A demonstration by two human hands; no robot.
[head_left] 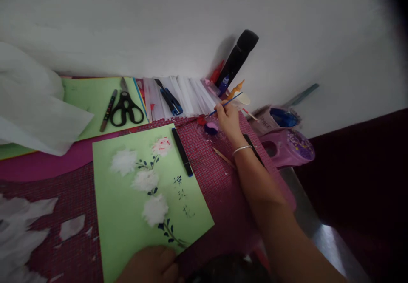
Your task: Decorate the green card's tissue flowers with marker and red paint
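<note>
My right hand (228,120) pinches a thin blue paintbrush (234,98). The brush's tip is at the red paint (201,121), beside a blob of dark and lilac paint (211,128) on clear plastic. A light green sheet (114,215) lies before me, bearing several fluffy white paper flowers (155,210), painted dark leaves and brush-written characters. Red strokes mark the uppermost right flower (162,146). My left hand (149,266) rests at the sheet's lower edge with its fingers curled; what is under them is hidden. A black marker (182,152) lies along the sheet's right edge.
Black scissors (126,108), a pen (109,110) and a blue cutter (170,100) lie towards the wall. Paint bottles (224,85) stand at the back near a tall black object (237,58). White tissue (41,104) and torn scraps (22,232) lie left. A purple container (287,147) sits right.
</note>
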